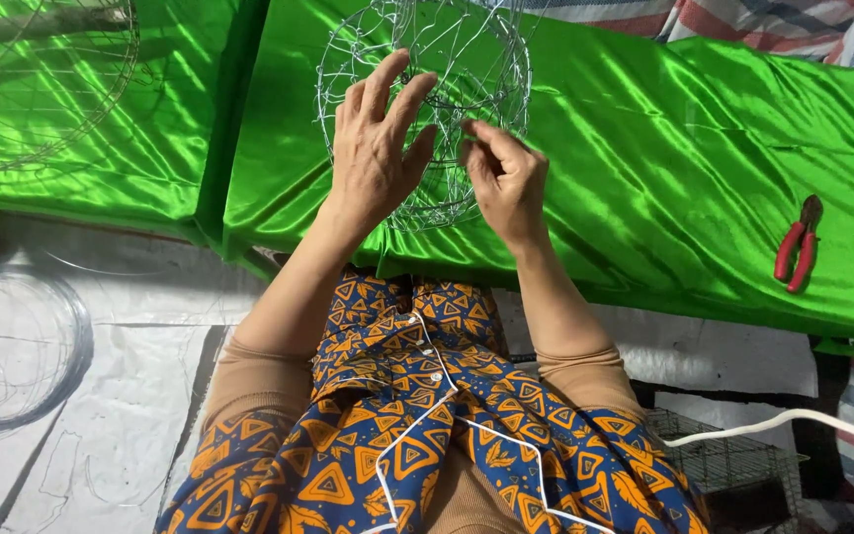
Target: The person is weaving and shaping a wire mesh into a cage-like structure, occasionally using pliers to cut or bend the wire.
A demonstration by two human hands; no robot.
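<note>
We steady the round wire frame (425, 104) on the green cloth (644, 148) with the left hand (373, 148), fingers spread. The right hand (506, 178) pinches a wire strand; keep it taut while twisting.

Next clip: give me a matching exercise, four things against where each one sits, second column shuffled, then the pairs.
Things:
1. wire frame
2. pliers
3. wire coil
4. mesh cage

Places:
A. right side of the green cloth
B. floor at the left
C. under both hands, left hand and right hand
D. lower right, beside a white cable

Pairs: 1-C, 2-A, 3-B, 4-D
</note>
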